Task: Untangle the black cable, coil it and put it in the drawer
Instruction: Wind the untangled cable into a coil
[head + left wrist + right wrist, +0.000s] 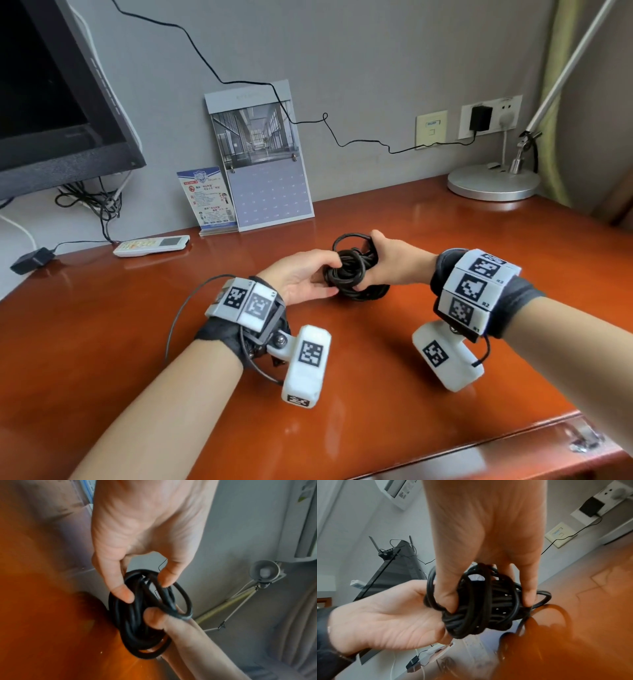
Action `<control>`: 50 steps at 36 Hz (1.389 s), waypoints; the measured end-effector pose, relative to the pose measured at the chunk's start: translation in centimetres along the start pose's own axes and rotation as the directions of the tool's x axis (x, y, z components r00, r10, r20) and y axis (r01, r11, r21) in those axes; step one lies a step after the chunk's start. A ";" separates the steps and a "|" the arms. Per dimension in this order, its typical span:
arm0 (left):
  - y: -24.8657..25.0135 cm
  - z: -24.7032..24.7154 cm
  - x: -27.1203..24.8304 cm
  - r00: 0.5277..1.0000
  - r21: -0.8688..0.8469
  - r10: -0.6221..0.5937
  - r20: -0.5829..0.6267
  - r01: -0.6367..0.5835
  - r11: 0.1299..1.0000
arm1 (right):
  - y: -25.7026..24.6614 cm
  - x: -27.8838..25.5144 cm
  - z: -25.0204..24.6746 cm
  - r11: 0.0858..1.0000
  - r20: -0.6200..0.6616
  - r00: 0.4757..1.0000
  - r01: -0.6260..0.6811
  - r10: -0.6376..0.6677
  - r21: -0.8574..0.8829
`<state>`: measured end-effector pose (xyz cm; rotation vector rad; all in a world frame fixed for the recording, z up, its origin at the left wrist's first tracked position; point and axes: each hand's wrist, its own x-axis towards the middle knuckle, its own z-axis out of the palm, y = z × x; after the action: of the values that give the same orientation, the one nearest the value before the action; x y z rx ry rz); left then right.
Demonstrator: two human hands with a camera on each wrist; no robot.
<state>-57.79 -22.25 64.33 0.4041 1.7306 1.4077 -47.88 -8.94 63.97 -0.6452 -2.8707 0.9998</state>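
Two hands on one black cable [354, 270], a knotted bundle held just above the surface [137, 342], in front of the calendar [263, 161]: left hand [303, 279] pinching a loop, right hand [394, 262] clamped around the mass. One drawer [513, 455], nearer the person than the calendar, shut. Risk, as judged: pulling a loop before finding a free end could tighten the knots; a slack grip could spill the bundle.

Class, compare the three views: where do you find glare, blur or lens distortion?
Head view: window glare streaks the glossy desk and straight edges bow. Left wrist view: desk smears into orange blur; black cable fairly sharp. Right wrist view: near desk blurred, cable bundle soft, walls tilted and curved.
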 end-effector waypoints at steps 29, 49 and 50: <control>1.5 8.1 1.5 0.972 0.281 0.198 0.125 -0.226 0.933 | 6.4 -2.9 -4.4 0.512 0.369 0.926 -0.358 0.084 0.781; -0.3 9.5 2.9 0.907 0.218 0.419 -0.044 -0.400 0.890 | 7.5 -2.5 -2.9 0.484 0.317 0.940 -0.336 0.125 0.808; -0.2 9.4 3.0 0.895 0.224 0.443 -0.058 -0.420 0.879 | 7.3 -2.4 -2.9 0.513 0.292 0.940 -0.341 0.177 0.788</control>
<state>-52.30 -14.18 62.81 0.8914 1.9642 1.5837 -42.50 -3.01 62.09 -0.8939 -1.9636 2.3283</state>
